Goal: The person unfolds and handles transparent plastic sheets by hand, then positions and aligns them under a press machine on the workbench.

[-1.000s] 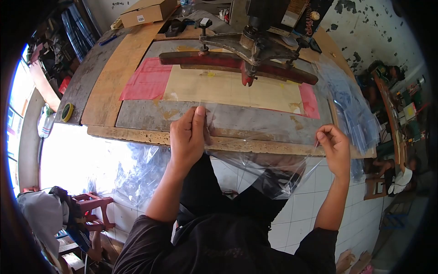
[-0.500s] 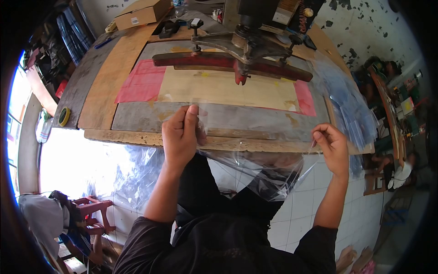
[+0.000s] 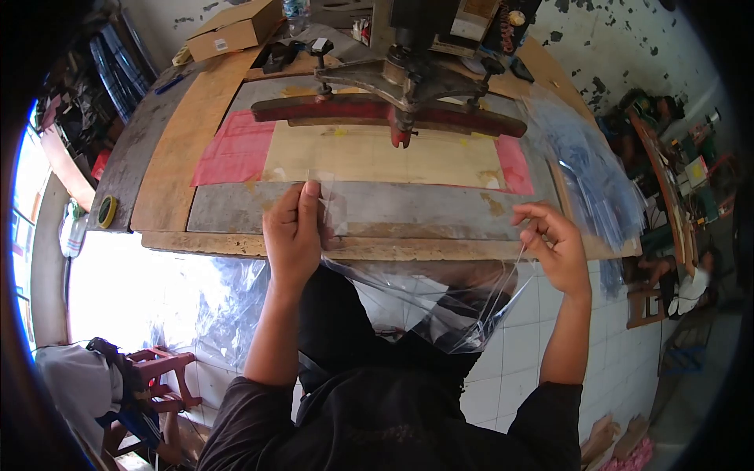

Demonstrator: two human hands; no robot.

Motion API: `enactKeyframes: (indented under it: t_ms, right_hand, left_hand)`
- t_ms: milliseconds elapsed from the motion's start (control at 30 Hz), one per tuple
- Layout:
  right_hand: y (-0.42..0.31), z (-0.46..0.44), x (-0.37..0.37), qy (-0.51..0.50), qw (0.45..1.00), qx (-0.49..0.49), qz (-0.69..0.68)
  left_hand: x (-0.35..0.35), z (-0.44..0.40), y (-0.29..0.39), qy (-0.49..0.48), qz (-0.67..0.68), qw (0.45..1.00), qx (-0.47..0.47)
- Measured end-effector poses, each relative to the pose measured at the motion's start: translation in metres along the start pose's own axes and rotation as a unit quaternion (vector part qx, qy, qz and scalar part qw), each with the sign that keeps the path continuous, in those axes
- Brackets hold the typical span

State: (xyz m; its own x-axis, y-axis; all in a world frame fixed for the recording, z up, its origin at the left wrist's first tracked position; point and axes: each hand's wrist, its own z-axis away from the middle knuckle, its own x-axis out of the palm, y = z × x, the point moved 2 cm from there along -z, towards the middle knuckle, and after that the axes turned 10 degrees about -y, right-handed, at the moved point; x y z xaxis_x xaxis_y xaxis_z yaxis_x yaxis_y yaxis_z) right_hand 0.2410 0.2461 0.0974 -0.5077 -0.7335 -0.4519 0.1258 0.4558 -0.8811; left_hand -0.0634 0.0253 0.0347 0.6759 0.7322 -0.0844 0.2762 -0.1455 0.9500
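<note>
A clear plastic sheet (image 3: 408,294) sags between my two hands, in front of the table's edge and over my lap. My left hand (image 3: 294,231) pinches one side of it between thumb and fingers, and a flap stands up past the thumb. At the other side my right hand (image 3: 554,243) grips the sheet's corner with thumb and curled fingers, the index finger held off. Beyond my hands, a cream board (image 3: 377,157) with pink ends (image 3: 236,149) lies on the grey work plate (image 3: 361,208). Above the board hangs the press head with a red bar (image 3: 463,118).
A pile of clear plastic sheets (image 3: 589,173) lies at the table's right. A yellow tape roll (image 3: 107,212) is on the left edge, a cardboard box (image 3: 233,31) at the back. More plastic (image 3: 228,306) hangs below left. Other people sit at both sides.
My right hand's index finger has lifted away from the thumb, and the sheet still hangs from both hands. The whole view has shifted slightly.
</note>
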Motion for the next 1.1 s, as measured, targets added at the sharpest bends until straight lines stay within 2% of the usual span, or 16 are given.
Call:
enactKeyframes:
  t_ms: [67,167,400,467,600,667,900,967,1100]
  right_hand:
    - [-0.005,-0.004,0.002,-0.037,0.991,-0.054,0.116]
    - [-0.006,-0.008,0.007,-0.045,0.982,-0.088,0.160]
    - [0.002,-0.010,0.007,-0.069,0.983,-0.097,0.141]
    - [0.005,-0.012,0.003,-0.077,0.988,-0.097,0.088]
    - [-0.006,-0.016,0.003,-0.102,0.985,-0.116,0.081]
    - [-0.005,-0.017,0.001,-0.125,0.986,-0.077,0.075]
    - [0.003,-0.022,0.002,-0.154,0.979,-0.119,0.055]
    - [0.009,-0.022,0.005,-0.107,0.982,-0.110,-0.109]
    - [0.013,-0.018,0.003,-0.090,0.984,-0.053,-0.146]
  left_hand:
    - [-0.001,-0.001,0.005,0.009,-0.005,1.000,-0.004]
    - [-0.006,-0.001,0.005,0.015,-0.011,1.000,-0.008]
    - [-0.016,-0.001,0.001,0.008,-0.012,1.000,-0.018]
    - [-0.017,-0.002,-0.003,0.017,-0.004,1.000,-0.015]
    - [-0.021,-0.003,-0.004,0.023,-0.002,1.000,-0.021]
    - [-0.023,-0.004,-0.004,0.025,-0.001,0.999,-0.021]
    - [-0.027,-0.005,0.011,0.016,-0.008,1.000,-0.001]
    - [-0.027,-0.003,0.015,0.019,-0.006,1.000,0.001]
    - [-0.027,-0.001,0.013,0.025,-0.017,1.000,-0.007]
